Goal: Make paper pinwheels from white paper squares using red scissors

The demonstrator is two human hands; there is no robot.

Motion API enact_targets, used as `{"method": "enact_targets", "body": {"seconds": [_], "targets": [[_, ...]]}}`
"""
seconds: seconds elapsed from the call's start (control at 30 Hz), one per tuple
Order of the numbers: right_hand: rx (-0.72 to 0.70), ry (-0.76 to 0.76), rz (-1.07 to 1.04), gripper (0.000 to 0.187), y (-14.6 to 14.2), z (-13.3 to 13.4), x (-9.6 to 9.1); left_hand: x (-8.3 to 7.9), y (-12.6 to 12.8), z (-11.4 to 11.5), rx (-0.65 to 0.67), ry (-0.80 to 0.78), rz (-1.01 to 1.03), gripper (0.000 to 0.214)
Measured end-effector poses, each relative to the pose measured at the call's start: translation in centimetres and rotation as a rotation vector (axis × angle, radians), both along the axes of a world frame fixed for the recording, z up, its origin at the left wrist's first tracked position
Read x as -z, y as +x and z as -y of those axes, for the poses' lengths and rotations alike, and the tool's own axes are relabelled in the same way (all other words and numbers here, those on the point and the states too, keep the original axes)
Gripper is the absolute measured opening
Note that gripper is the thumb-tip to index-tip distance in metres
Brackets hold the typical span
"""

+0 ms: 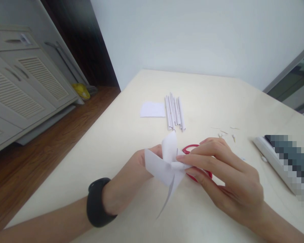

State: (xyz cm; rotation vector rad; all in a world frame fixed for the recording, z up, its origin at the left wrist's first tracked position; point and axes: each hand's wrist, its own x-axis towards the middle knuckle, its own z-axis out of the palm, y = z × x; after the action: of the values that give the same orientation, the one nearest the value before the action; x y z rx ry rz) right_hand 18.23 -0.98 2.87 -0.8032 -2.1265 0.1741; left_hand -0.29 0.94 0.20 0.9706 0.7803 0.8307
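Both hands hold a white folded paper shape [164,162] with several pointed flaps, just above the cream table [116,141]. My left hand [139,165], with a black band on its wrist, grips the shape from behind on its left side. My right hand [223,175] pinches the shape's centre between thumb and fingers. Red-handled scissors [190,149] lie on the table under my right hand, mostly hidden.
Several rolled white paper tubes [174,113] lie side by side further back, with a small white paper sheet [152,109] to their left. Small paper scraps [225,132] are scattered to the right. A white device [273,158] lies at the right edge. Cabinets stand at left.
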Motion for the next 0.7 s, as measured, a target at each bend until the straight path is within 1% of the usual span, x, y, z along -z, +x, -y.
{"method": "enact_targets", "body": {"seconds": [0.1,0.17,0.23,0.37,0.5,0.53,0.63,0.7], "targets": [[-0.003,-0.001,0.005,0.023,0.0,0.07,0.06,-0.31,-0.08,0.22,0.085,-0.022,0.066,0.018],[-0.005,-0.002,0.008,0.023,0.02,0.1,0.04,-0.47,0.0,0.27,0.106,-0.036,0.108,0.019],[0.0,0.002,0.009,0.023,0.05,0.09,-0.01,-0.5,0.07,0.26,0.104,-0.044,0.119,0.019],[0.007,0.014,0.029,0.024,0.05,0.02,-0.09,-0.22,-0.09,0.22,0.081,-0.043,0.079,0.015],[0.014,0.029,0.049,0.024,0.07,0.1,-0.12,-0.01,-0.41,0.11,0.068,-0.041,0.051,0.006],[0.017,0.032,0.052,0.024,0.11,0.14,-0.14,-0.03,-0.48,0.07,0.062,-0.04,0.039,0.006],[0.017,0.041,0.051,0.023,0.24,0.18,-0.22,-0.19,-0.6,0.0,0.042,-0.008,0.007,0.015],[0.015,0.044,0.048,0.023,0.31,0.18,-0.23,-0.29,-0.63,0.04,0.044,0.021,0.0,0.015]]}}
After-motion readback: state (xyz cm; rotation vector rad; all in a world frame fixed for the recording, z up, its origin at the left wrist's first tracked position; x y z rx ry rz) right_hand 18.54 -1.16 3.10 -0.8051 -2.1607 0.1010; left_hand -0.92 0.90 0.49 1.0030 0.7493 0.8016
